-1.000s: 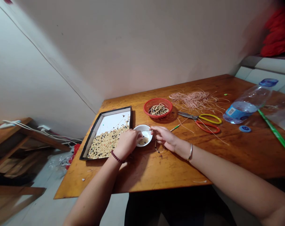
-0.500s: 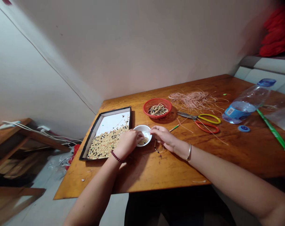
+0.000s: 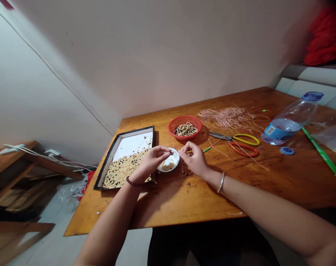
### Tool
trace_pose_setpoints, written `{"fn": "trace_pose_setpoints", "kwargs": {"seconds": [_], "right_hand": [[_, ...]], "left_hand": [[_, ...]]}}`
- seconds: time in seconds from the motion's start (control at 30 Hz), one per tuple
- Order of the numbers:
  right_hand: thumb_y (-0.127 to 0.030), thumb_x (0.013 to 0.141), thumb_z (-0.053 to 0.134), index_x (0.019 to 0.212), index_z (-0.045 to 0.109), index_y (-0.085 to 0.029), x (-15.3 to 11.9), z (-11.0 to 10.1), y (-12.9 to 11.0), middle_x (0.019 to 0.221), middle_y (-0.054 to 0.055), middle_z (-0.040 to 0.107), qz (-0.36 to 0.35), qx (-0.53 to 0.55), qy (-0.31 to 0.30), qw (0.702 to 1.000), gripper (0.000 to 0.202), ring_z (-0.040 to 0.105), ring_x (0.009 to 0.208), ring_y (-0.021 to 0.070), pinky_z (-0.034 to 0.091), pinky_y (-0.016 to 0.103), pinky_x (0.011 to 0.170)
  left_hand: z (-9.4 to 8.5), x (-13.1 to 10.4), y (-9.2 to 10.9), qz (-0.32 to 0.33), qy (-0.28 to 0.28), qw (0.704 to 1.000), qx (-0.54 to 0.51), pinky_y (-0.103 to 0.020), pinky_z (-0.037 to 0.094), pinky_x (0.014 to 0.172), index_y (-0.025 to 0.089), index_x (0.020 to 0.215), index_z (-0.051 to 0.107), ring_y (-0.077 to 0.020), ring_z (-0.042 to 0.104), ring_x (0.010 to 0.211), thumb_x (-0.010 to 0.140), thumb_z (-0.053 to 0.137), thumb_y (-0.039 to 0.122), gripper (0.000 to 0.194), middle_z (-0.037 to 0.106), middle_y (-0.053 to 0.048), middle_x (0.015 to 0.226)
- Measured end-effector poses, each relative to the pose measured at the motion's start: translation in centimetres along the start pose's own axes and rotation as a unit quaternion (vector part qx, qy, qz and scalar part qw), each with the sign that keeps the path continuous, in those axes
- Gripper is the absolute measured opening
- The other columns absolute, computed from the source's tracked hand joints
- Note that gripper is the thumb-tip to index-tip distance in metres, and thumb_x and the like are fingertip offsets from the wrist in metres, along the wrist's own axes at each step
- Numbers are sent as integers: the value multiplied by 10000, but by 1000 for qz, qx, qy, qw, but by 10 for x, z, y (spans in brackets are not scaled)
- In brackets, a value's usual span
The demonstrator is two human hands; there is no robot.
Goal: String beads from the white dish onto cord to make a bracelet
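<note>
Above a small white bowl with pale beads in it, my two hands meet almost fingertip to fingertip. My left hand pinches what looks like a tiny bead at its fingertips. Opposite it, my right hand is closed on a thin string, whose end points toward the left fingers. A partly beaded strand hangs or lies just below the right hand. Left of the bowl lies a shallow black-edged tray, filled with cream, black and a few coloured beads.
A red basket of strung beads stands behind the bowl. Farther right are scissors, a tangle of pink string, a water bottle, its blue cap and a green strip. The wooden table meets the wall behind.
My left hand has come up out of the bowl to the right hand's fingertips, uncovering the beads there. My right hand has turned and curled its fingers more.
</note>
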State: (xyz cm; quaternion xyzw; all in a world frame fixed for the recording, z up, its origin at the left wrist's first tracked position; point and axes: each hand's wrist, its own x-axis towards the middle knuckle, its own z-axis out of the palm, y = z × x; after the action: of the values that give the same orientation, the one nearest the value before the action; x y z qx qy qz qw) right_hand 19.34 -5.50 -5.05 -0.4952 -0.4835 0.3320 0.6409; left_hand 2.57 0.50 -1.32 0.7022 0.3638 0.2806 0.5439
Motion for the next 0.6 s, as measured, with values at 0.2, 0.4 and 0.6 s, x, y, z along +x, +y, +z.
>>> {"fn": "trace_pose_setpoints", "kwargs": {"seconds": [0.2,0.4,0.6], "right_hand": [[-311,773,599,672,447,-215,-2,0,-3,712,12,568,-9,0,-4,1000,206,503,630,137,385,245,563],[-326,784,591,672,449,-216,-2,0,-1,710,8,557,-14,-5,-7,1000,211,488,606,131,381,246,550],[-317,771,602,674,452,-219,-2,0,-2,713,14,561,0,-9,-8,1000,204,482,610,138,376,252,550]], "left_hand": [[2,-1,0,-17,-13,997,-69,-258,508,742,119,903,623,-138,644,795,678,765,363,361,693,-83,907],[4,-1,3,-27,-8,998,-61,-247,503,700,117,899,613,-133,634,773,670,763,392,388,682,-85,897],[5,-2,5,-28,-9,998,-59,-247,496,704,123,864,603,-136,636,769,670,761,384,362,684,-71,855]]}}
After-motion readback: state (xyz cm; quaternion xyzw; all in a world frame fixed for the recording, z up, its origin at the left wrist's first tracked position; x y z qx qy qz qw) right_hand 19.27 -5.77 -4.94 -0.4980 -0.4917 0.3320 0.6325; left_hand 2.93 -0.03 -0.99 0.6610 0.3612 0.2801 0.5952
